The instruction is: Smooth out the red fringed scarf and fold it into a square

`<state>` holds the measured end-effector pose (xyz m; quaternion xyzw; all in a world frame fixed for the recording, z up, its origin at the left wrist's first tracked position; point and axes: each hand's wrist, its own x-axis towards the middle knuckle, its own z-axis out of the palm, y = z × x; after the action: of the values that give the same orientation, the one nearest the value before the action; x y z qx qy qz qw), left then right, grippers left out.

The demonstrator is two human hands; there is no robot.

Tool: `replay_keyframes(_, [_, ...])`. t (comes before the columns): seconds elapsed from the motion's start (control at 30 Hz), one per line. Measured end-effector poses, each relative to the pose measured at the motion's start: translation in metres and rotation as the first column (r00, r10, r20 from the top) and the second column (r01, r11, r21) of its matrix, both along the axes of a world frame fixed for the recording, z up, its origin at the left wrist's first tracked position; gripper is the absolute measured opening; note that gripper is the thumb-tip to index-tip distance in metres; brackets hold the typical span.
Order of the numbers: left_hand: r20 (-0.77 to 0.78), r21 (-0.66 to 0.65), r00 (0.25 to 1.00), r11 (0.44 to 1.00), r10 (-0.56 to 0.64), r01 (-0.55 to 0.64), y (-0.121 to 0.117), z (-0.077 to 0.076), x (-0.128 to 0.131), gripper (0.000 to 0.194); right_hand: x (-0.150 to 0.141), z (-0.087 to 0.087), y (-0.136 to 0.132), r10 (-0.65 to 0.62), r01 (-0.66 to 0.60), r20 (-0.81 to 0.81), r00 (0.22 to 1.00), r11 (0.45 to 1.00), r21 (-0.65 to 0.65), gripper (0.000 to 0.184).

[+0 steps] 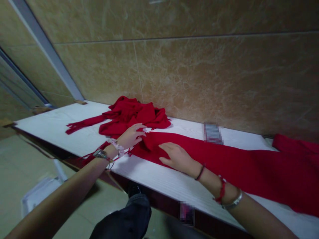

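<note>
A long red scarf (224,162) lies stretched along the white board. Its near-left end has a small raised fold beside my left hand (133,135). That hand is at the end of the scarf, its fingers spread and slightly curved; whether the fingertips touch the cloth is hard to see. Over the scarf, a little to the right, my right hand (177,156) is open with its palm down and thumb apart. Just beyond my left hand sits a crumpled heap of red fringed scarves (134,114), with one fringed end trailing left.
The white board (62,118) runs along a tan marble-tiled wall (186,73). A blurred-out small object (213,133) lies near the wall. More folded red cloth (296,145) is at the far right. Below left, a white object (40,192) stands on the tiled floor.
</note>
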<state>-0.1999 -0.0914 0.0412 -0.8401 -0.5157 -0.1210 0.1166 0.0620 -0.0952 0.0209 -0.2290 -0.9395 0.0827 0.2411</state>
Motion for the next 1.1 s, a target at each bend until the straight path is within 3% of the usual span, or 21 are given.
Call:
replay_keyframes(0.13, [0.045, -0.002, 0.999, 1.0, 0.002, -0.002, 0.011, 0.02, 0.004, 0.023, -0.047, 0.0, 0.0, -0.194, 0.193, -0.076, 0.978, 0.981, -0.02, 0.047])
replay_keyframes(0.2, [0.051, 0.0, 0.999, 1.0, 0.015, -0.016, 0.014, 0.024, 0.009, 0.022, -0.056, -0.003, 0.011, -0.265, 0.232, -0.184, 0.947, 0.956, -0.18, 0.036])
replay_keyframes(0.3, [0.07, 0.028, 0.995, 0.997, 0.076, -0.078, 0.013, 0.017, 0.019, 0.032, -0.057, -0.012, 0.039, -0.383, 0.099, -0.422, 0.822, 0.826, -0.555, 0.02])
replay_keyframes(0.4, [-0.013, -0.019, 0.99, 0.99, 0.142, -0.142, 0.008, 0.001, 0.028, 0.072, -0.051, -0.024, 0.067, -0.482, 0.013, -0.485, 0.73, 0.719, -0.695, 0.014])
replay_keyframes(0.5, [-0.117, -0.044, 0.973, 0.978, 0.197, -0.203, 0.007, -0.007, 0.03, 0.079, -0.044, -0.032, 0.081, -0.526, -0.011, -0.494, 0.692, 0.677, -0.736, 0.015])
replay_keyframes(0.63, [-0.188, -0.009, 0.941, 0.957, 0.282, -0.289, 0.008, 0.001, 0.015, 0.077, -0.04, -0.037, 0.084, -0.555, -0.045, -0.508, 0.659, 0.645, -0.763, 0.013])
replay_keyframes(0.8, [-0.09, -0.054, 0.926, 0.927, 0.367, -0.372, -0.004, 0.005, 0.001, 0.072, -0.04, -0.039, 0.084, -0.561, -0.078, -0.51, 0.651, 0.62, -0.781, 0.013])
replay_keyframes(0.93, [-0.078, -0.033, 0.953, 0.955, 0.292, -0.295, -0.012, -0.007, 0.014, 0.071, -0.04, -0.04, 0.081, -0.536, -0.099, -0.513, 0.671, 0.62, -0.778, 0.015])
replay_keyframes(1.1, [-0.038, -0.001, 0.879, 0.88, 0.475, -0.475, -0.015, -0.017, 0.017, 0.073, -0.039, -0.041, 0.077, -0.481, -0.092, -0.51, 0.714, 0.657, -0.749, 0.017])
